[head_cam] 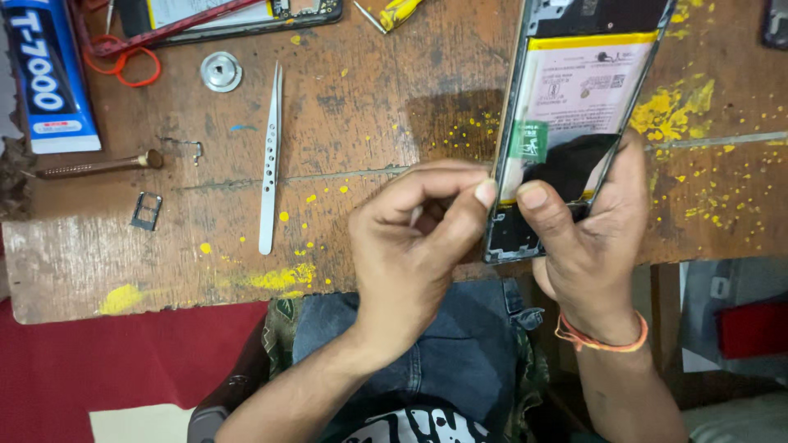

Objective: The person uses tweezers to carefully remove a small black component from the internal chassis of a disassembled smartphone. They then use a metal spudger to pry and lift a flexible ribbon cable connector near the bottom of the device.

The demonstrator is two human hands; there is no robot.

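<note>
Worn wooden bench (361, 107), flecked with yellow paint, carries a blue-and-white glue tube (45, 74) at its left edge and steel tweezers (271, 160). Both hands grip an opened phone (574, 123) at the right: left hand (419, 246) pinches its edge, right hand (587, 238) cradles its lower end. A small green sticker sits on the pale battery; the phone's top is cut off.

The top of the open phone (574, 123) runs off the picture's top edge. The right hand (587, 238) hides its lower corner. The blue glue tube (45, 74) is cut off too.
</note>
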